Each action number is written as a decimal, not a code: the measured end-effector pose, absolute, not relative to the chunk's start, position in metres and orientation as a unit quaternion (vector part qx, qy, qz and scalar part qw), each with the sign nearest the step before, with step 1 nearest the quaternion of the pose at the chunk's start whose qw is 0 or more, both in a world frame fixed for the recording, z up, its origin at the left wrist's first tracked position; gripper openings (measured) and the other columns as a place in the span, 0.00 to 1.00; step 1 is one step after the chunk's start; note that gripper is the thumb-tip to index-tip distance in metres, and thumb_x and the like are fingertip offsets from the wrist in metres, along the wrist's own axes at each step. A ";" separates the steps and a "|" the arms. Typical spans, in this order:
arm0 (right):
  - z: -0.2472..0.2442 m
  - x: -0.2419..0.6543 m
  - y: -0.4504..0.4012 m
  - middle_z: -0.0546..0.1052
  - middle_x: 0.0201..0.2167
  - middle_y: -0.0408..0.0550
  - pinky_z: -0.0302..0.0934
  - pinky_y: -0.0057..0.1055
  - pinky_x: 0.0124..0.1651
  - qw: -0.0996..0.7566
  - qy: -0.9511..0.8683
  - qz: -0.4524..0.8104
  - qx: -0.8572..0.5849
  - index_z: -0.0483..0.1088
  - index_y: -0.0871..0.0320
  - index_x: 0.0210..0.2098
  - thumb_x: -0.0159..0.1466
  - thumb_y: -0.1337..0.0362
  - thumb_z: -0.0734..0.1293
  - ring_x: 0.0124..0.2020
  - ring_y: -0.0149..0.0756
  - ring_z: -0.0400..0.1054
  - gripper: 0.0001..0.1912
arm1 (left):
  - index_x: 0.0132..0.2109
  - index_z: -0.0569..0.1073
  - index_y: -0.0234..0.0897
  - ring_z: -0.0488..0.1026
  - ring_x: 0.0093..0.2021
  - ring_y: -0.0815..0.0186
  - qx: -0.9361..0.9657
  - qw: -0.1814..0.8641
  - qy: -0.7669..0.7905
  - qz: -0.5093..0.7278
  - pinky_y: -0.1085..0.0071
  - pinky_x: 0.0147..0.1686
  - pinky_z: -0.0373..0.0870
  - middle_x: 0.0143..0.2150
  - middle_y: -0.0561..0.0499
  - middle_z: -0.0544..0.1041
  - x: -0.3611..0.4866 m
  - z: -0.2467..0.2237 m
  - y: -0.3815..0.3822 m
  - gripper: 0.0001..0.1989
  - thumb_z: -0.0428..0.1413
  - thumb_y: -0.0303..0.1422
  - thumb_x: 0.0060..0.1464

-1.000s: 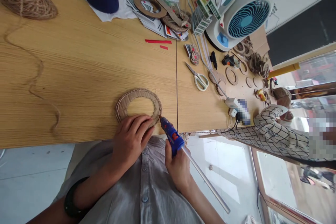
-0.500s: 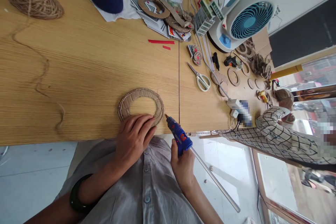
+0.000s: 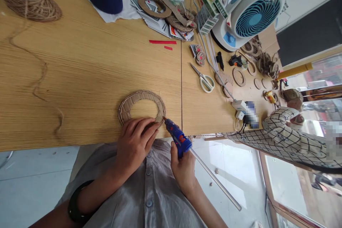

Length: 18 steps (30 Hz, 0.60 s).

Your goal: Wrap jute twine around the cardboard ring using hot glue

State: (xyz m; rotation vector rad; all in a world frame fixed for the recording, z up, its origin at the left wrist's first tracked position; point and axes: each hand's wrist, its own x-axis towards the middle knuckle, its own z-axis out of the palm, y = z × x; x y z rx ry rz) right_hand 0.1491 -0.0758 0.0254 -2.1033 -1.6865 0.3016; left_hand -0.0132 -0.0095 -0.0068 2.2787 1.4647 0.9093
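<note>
While cardboard ring [image 3: 142, 95] lies flat near table edge [image 3: 93, 145], our left hand [image 3: 136, 140] covers its near side, fingers close-set (grip or press, we cannot tell), likely steadying; our right hand [image 3: 184, 171], fingers wrapped round glue gun [image 3: 178, 137], angles nozzle [image 3: 165, 118] at outer rim, presumably for close aim.

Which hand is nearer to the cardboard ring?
Left. The left hand rests on the near edge of the cardboard ring; the right hand is off to its right, holding a blue glue gun.
</note>
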 end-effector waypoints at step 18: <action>0.029 0.156 -0.075 0.74 0.19 0.47 0.63 0.29 0.24 0.248 -0.591 0.125 -0.758 0.74 0.60 0.32 0.71 0.50 0.57 0.20 0.35 0.68 0.23 | 0.54 0.73 0.40 0.72 0.49 0.57 0.806 0.104 0.489 0.317 0.55 0.54 0.66 0.50 0.49 0.79 -0.011 -0.002 -0.009 0.14 0.58 0.29 0.61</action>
